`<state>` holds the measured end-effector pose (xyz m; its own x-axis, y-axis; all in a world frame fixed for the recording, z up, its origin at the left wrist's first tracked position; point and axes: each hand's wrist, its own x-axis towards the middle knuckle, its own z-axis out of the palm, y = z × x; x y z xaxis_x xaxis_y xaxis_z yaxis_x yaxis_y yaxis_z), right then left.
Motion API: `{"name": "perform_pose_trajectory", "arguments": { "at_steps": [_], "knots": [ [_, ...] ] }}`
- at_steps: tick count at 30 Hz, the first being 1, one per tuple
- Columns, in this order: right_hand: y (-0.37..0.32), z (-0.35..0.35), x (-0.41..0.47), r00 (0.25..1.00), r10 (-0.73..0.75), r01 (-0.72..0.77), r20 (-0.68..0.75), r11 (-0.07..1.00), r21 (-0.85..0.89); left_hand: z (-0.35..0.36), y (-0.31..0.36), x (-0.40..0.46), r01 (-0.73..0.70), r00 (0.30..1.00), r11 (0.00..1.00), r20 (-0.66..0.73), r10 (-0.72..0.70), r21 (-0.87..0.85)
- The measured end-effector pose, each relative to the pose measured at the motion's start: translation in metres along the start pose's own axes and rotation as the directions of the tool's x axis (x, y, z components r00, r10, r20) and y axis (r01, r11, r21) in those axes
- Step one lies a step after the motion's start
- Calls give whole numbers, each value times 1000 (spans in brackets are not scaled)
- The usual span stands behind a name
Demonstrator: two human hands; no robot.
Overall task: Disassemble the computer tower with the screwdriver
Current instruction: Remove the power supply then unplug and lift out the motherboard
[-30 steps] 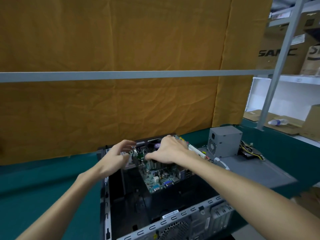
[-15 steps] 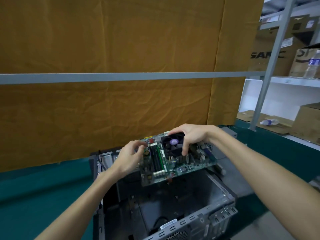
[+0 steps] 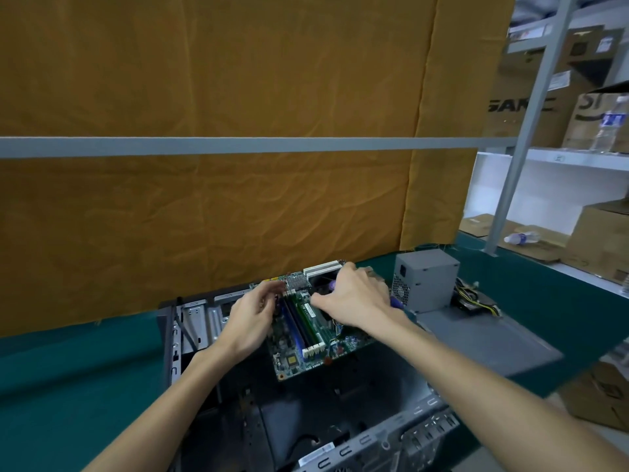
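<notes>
The open computer tower (image 3: 340,447) lies on its side on the green table, its inside dark and mostly bare. A green motherboard (image 3: 306,338) with memory sticks and white slots hangs above the case, tilted. My left hand (image 3: 250,318) grips its left edge. My right hand (image 3: 354,301) grips the black fan and heatsink on the board, hiding most of it. No screwdriver is in view.
A grey power supply (image 3: 425,281) with yellow and black cables stands on the grey side panel (image 3: 476,338) to the right. An orange cloth hangs behind the table. Shelves at the right hold cardboard boxes (image 3: 599,247) and water bottles.
Both hands have lifted the motherboard out of the case and hold it above the opening. In the last half second it has turned and shifted a little to the right.
</notes>
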<state>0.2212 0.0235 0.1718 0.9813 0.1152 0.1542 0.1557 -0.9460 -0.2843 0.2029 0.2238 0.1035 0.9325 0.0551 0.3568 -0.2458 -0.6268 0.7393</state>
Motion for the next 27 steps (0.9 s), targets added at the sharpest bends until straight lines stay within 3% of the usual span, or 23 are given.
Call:
{"name": "perform_pose_trajectory", "arguments": {
  "at_steps": [4, 6, 9, 13, 18, 22, 24, 27],
  "knots": [
    [17, -4, 6, 982, -102, 107, -160, 994, 28, -4, 2, -1, 0, 999, 1000, -40, -1, -14],
    [25, -10, 13, 968, -189, 195, -168, 980, 23, -5, 5, 0, -18, 998, 999, -56, 20, 35],
    [37, -28, 38, 960, -279, 279, -17, 952, 124, -4, 8, 1, -46, 997, 985, -52, 56, 166],
    [49, -33, 71, 915, -361, 292, 179, 900, 323, 6, 7, 4, -46, 998, 985, 39, 40, 165],
    [57, -22, 91, 885, -391, 247, 253, 855, 456, 19, 7, 7, -51, 998, 963, -12, 56, 266],
    [68, -5, 56, 963, -266, 235, 38, 901, 365, 18, 5, 2, -63, 998, 980, -5, 65, 188],
    [78, 7, 28, 989, -141, 147, -42, 921, 361, 17, 6, 1, -64, 998, 979, 15, 63, 193],
    [95, 21, -5, 999, 25, -37, 32, 875, 482, 16, 9, 0, -39, 999, 979, 22, 36, 201]
  ]
}}
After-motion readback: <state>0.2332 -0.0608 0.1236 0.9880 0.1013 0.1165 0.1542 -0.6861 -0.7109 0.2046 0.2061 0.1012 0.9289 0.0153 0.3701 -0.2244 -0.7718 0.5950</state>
